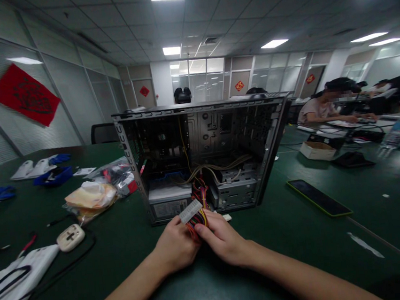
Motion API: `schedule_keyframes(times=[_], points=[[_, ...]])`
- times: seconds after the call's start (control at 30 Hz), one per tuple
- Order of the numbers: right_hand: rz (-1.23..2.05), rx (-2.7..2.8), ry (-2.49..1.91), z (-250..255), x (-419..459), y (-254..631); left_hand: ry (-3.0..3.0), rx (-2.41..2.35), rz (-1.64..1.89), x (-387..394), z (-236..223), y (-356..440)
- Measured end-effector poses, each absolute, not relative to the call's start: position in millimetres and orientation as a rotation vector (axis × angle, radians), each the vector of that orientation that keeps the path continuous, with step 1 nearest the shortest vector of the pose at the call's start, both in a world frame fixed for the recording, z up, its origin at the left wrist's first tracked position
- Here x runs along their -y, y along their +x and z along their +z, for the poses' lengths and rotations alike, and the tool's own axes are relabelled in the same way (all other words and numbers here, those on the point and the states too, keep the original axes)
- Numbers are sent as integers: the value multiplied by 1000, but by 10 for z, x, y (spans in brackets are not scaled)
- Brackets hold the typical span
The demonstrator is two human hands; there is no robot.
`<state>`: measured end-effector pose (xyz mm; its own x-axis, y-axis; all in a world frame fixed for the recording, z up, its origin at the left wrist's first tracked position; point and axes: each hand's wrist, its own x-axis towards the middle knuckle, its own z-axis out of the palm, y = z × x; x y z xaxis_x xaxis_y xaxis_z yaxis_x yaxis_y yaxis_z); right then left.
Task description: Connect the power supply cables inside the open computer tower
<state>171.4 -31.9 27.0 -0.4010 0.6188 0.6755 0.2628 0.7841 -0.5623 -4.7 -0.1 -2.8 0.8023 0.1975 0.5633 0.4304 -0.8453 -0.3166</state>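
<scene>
An open computer case (196, 107) stands on the green table with its inside facing me. In front of it, my left hand (177, 246) is closed around a bundle of coloured power cables (193, 232), just below a wide white connector (191, 211). My right hand (226, 237) grips the same bundle from the other side, thumb laid across the wires. The wires run back into the case, between the power supply (170, 204) at lower left and the metal drive cage (237, 191) at lower right. Grey cables (219, 167) cross above the cage.
Left of the case lie plastic bags of parts (91, 196), a blue tray (53, 177), a beige square device (70, 238) and a white power strip (25, 280). At right are a dark phone-like slab (317, 196), a cardboard box (316, 150) and another person (319, 108) seated farther back.
</scene>
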Motion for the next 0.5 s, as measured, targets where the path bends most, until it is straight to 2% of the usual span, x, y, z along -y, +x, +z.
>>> schedule_keyframes(times=[0.2, 0.4, 0.5], points=[[406, 2108, -629, 288, 320, 1732, -2642, 517, -668, -21, -76, -55], [162, 2266, -531, 215, 309, 1740, -2819, 752, -680, -66, -101, -144], [233, 2183, -501, 187, 293, 1749, -2871, 822, -787, -45, -34, -145]])
